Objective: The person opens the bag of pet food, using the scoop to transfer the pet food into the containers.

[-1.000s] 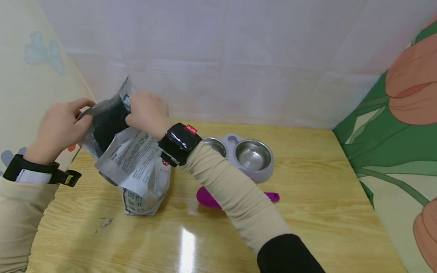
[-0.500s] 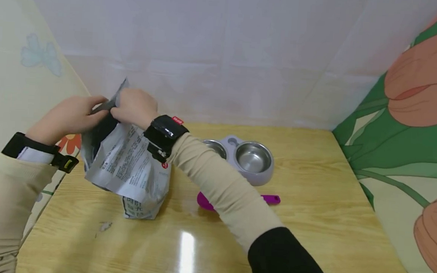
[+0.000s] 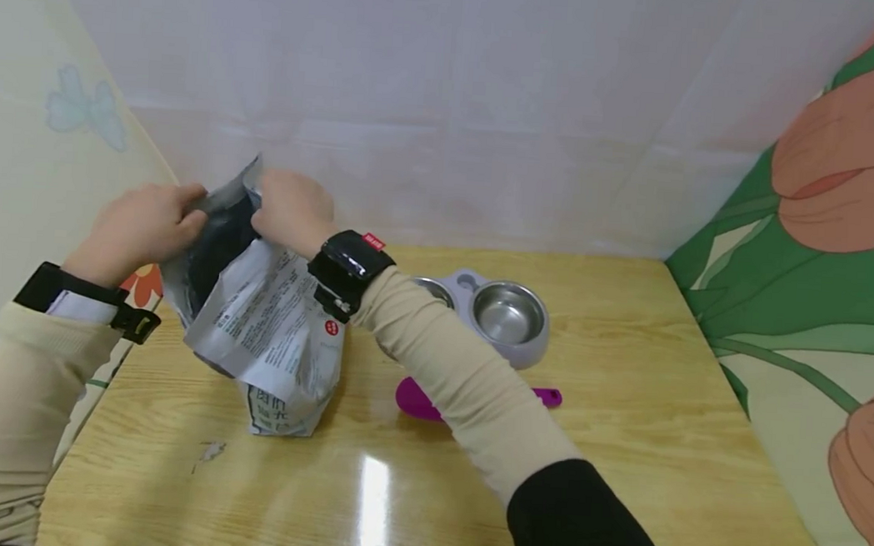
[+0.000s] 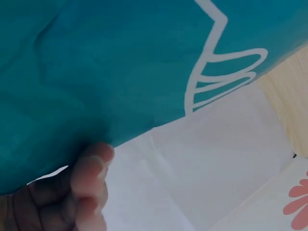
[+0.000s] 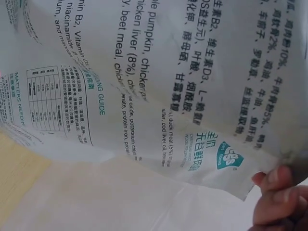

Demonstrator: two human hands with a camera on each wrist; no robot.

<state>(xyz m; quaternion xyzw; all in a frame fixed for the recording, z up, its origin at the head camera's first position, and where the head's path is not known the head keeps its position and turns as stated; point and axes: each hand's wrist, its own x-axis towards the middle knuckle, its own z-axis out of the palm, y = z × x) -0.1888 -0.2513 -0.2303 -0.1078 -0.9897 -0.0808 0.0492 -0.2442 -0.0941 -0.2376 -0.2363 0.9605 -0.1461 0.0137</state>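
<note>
A: Where does the pet food bag stand?

B: Upright on the wooden surface, near its left edge, with its foot well back from the front edge. Its top leans toward the left wall panel, and the mouth is spread open, dark inside.

A: And the hands?

B: Both are at the mouth of the bag. The left hand pinches the lip on the side nearer the left wall panel; the right hand pinches the opposite lip, its forearm crossing over from the right. In the right wrist view the fingertips curl at a corner of the bag's printed white face. In the left wrist view a fingertip lies against a teal part of the bag.

A: What lies to the right of the bag?

B: A grey double bowl stands right of the bag, toward the back wall. A magenta scoop lies just in front of the bowl, partly hidden under the right forearm; I cannot tell whether the two touch.

A: How much open room is there?

B: From the bowl rightward, bare wood runs to the floral panel at the right edge. In front of the bag the surface is open too, apart from a small scuff mark.
</note>
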